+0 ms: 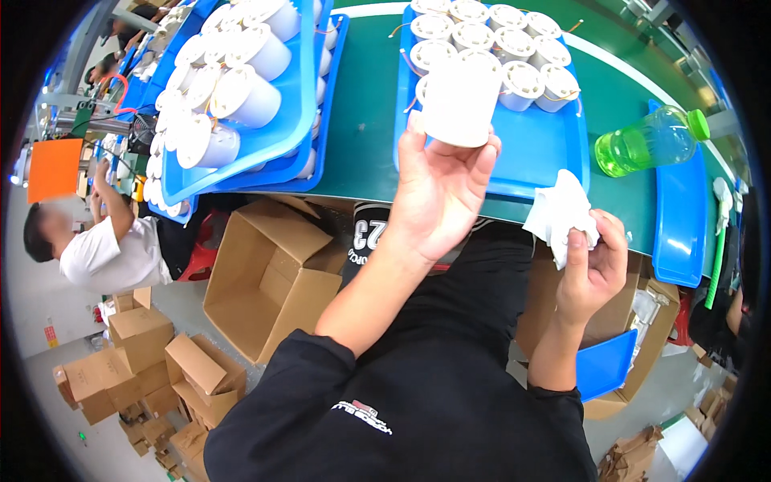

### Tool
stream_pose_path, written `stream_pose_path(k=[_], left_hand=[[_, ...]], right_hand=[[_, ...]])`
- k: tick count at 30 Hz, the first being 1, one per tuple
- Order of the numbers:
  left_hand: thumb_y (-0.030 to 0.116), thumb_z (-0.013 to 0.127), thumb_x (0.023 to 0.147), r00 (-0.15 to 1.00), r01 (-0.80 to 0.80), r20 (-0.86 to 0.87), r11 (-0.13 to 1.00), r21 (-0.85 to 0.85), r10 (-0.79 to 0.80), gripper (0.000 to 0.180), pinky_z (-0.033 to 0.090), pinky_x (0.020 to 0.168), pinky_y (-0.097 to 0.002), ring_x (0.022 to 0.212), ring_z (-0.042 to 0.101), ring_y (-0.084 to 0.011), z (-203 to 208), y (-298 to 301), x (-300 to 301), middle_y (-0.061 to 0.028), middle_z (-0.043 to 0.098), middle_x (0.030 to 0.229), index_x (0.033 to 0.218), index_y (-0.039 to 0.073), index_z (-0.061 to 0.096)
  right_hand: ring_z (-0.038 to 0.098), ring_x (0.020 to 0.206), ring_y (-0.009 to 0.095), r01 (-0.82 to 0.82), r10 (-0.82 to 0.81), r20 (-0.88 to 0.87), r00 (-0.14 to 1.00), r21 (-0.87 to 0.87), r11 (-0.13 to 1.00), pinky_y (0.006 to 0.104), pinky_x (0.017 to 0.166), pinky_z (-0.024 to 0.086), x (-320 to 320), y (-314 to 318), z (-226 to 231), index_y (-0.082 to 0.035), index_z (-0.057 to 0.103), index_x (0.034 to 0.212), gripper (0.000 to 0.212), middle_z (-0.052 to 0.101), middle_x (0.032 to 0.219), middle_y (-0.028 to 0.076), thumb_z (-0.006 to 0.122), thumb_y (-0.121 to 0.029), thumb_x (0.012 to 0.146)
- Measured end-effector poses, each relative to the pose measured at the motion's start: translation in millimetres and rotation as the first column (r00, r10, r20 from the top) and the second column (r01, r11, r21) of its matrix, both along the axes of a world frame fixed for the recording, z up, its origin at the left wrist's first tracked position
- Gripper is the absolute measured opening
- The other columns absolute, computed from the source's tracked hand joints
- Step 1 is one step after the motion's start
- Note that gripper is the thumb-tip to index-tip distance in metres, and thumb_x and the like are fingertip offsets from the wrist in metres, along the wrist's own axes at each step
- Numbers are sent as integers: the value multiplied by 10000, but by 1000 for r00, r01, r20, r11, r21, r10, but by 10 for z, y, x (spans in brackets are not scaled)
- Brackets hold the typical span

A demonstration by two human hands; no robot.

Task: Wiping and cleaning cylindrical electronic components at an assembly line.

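Observation:
My left hand (pixel 440 189) is raised over the table's near edge, thumb and fingers closed round the lower end of a smooth white cylindrical housing (pixel 462 100). Behind that housing, a blue tray (pixel 526 157) carries rows of similar white round housings (pixel 512 42), some with thin wires sticking out. To the right, my right hand (pixel 593 269) pinches a crumpled white cloth or tissue (pixel 562 210), held just off the tray's near corner and apart from the housing.
Stacked blue trays (pixel 307 104) of white housings stand at the left of the green table (pixel 361 104). A green-capped bottle (pixel 650 143) lies on the right, near another blue tray (pixel 681 217). Open cardboard boxes (pixel 269 277) flank my legs. A person in white (pixel 116 251) sits far left.

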State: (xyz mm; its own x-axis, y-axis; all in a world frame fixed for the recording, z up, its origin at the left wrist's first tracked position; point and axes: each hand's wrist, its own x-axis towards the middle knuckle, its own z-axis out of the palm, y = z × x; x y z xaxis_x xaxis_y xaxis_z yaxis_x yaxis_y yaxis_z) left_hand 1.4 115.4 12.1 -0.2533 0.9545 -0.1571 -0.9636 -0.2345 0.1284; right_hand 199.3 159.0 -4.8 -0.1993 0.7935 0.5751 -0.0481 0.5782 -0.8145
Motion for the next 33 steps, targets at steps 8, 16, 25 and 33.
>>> stream_pose_path(k=[8,16,25,33], left_hand=[[191,798,664,-684,-157,-729,983,90,-42,500,540,738,-299,857,656,-206,677,169,-382,-122,625,950,1096,-20,659],[248,759,655,-976,-41,-210,998,-44,-50,431,529,759,-385,893,638,-285,605,652,-502,-120,598,904,1026,40,694],[271,787,666,-968,-109,-235,989,96,-84,441,530,775,-378,946,612,-285,430,743,-578,-122,579,970,1028,51,663],[316,814,684,-937,-132,-344,978,162,-70,544,513,802,-386,969,588,-310,631,299,-628,-133,572,1015,1108,36,618]], right_hand=[[533,914,172,50,-51,-50,997,-28,998,265,798,429,250,-29,-77,16,581,1104,305,563,1066,134,682,39,817],[546,961,221,-9,4,-48,999,-97,995,315,855,444,378,-83,-160,20,559,1100,316,562,1071,150,681,41,810],[538,966,216,-34,28,-42,999,-155,987,313,856,439,419,-83,-216,11,562,1095,302,558,1063,137,666,50,814],[532,1001,216,-2,-9,-59,998,-178,984,321,894,427,327,-112,-265,21,568,1093,293,554,1096,141,652,40,813]])
